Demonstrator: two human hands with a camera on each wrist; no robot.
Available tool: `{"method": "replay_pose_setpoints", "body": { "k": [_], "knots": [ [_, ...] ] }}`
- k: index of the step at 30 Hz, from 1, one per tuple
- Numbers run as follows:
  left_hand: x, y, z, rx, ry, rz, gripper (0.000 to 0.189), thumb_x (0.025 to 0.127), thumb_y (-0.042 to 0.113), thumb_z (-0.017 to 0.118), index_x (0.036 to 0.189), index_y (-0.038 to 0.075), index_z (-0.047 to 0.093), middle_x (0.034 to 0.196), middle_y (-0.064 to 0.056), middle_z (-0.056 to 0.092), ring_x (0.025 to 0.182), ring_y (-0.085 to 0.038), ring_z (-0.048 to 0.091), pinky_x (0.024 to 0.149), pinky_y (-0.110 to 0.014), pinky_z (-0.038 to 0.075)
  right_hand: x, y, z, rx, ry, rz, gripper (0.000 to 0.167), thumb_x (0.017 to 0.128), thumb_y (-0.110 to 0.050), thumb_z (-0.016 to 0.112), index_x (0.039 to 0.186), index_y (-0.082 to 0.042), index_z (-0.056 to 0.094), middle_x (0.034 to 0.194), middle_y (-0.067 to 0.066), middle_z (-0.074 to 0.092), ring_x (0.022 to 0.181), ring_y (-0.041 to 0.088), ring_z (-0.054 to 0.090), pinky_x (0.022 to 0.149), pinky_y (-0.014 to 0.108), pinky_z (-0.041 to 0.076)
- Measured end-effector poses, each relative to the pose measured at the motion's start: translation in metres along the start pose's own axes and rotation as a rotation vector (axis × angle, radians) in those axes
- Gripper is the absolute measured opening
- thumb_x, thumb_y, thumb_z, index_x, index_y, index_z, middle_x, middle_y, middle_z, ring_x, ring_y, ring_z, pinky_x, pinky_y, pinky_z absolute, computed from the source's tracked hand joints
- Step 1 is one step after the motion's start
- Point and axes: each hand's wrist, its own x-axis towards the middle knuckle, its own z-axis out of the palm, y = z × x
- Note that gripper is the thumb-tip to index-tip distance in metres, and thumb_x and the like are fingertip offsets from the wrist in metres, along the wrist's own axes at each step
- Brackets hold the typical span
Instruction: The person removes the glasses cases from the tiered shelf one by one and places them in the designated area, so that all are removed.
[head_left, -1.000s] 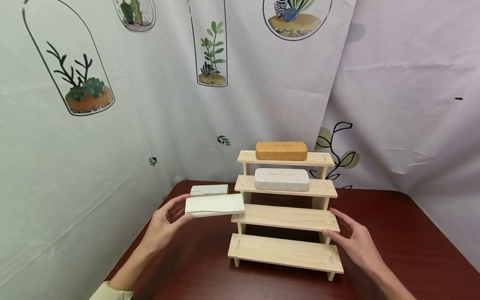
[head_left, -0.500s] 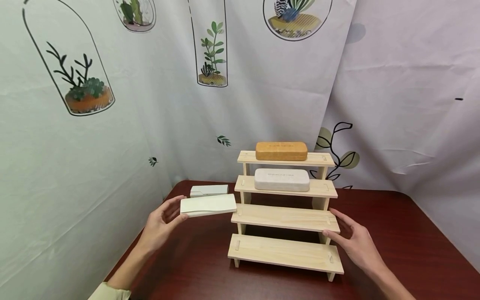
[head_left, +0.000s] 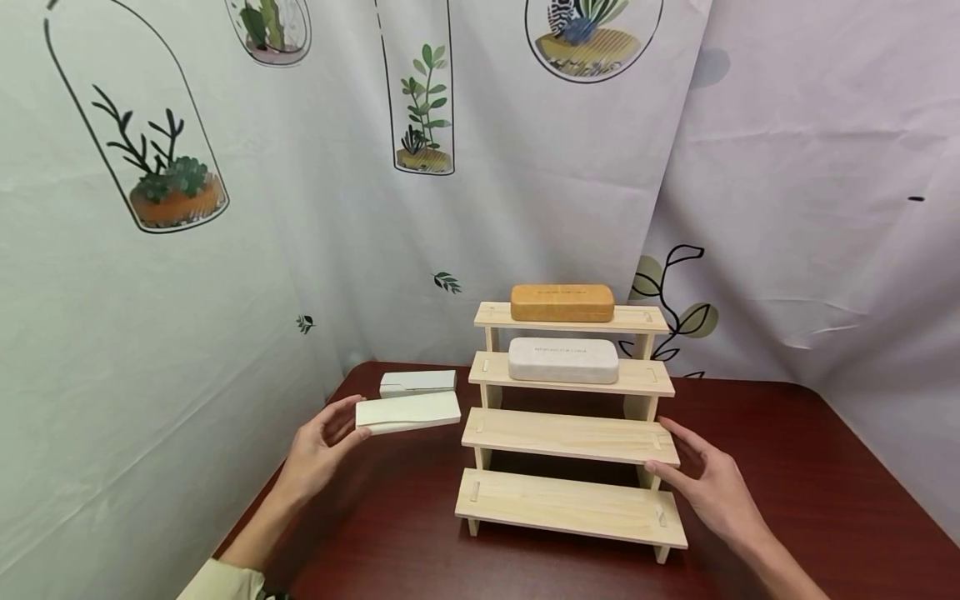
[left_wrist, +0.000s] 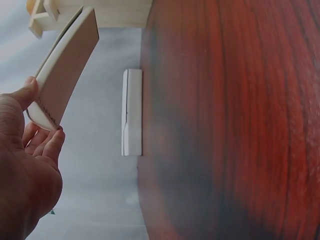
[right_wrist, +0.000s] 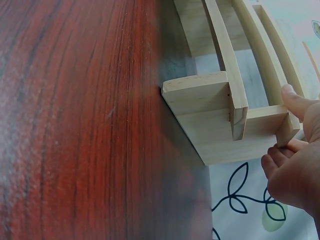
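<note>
A slim white glasses case (head_left: 408, 412) is pinched at its left end by my left hand (head_left: 318, 446). In the left wrist view the thumb lies on one face of that case (left_wrist: 70, 65) and the fingertips at the opposite edge, well above the table. My right hand (head_left: 705, 479) grips the right end of the second-lowest board of a four-step wooden display stand (head_left: 570, 433). The right wrist view has this hand (right_wrist: 300, 155) with its thumb at one edge of the board and fingers curled at the other.
An orange glasses case (head_left: 562, 303) rests on the top step and a pale grey one (head_left: 562, 360) on the step below. Behind the held case, another white case (head_left: 417, 382) lies on the dark red table (head_left: 405, 517). Printed cloth (head_left: 315, 192) hangs behind the table.
My left hand has moved left and slightly down with the white glasses case, away from the stand's left edge. My right hand keeps its place on the board.
</note>
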Motion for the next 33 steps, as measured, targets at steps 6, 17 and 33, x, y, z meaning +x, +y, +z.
{"method": "replay_pose_setpoints", "body": {
  "k": [6, 17, 33],
  "knots": [
    [0.005, -0.015, 0.003, 0.023, 0.003, -0.002, 0.054, 0.095, 0.002, 0.080, 0.144, -0.003, 0.059, 0.147, -0.028, 0.059, 0.131, -0.040, 0.060, 0.097, -0.016, 0.053, 0.000, 0.001, 0.000, 0.002, 0.002, 0.000, 0.075, 0.094, -0.025, 0.086, 0.156, -0.001, 0.051, 0.145, 0.027, 0.061, 0.108, -0.012, 0.059, 0.080, 0.012, 0.055],
    [0.015, -0.034, 0.009, 0.074, -0.020, -0.029, 0.054, 0.094, 0.000, 0.080, 0.142, -0.011, 0.057, 0.146, -0.031, 0.058, 0.133, -0.046, 0.057, 0.098, -0.014, 0.051, 0.000, 0.001, 0.000, 0.007, -0.007, 0.010, 0.075, 0.094, -0.026, 0.085, 0.156, -0.002, 0.051, 0.144, 0.026, 0.062, 0.109, -0.011, 0.059, 0.081, 0.014, 0.055],
    [0.033, -0.050, 0.012, 0.130, -0.072, -0.070, 0.056, 0.095, 0.001, 0.079, 0.144, -0.013, 0.055, 0.148, -0.034, 0.055, 0.134, -0.047, 0.057, 0.107, -0.049, 0.050, 0.001, 0.001, 0.000, 0.030, -0.022, 0.020, 0.076, 0.094, -0.026, 0.085, 0.157, -0.002, 0.049, 0.147, 0.026, 0.060, 0.110, -0.012, 0.058, 0.082, 0.015, 0.056]
  ]
}}
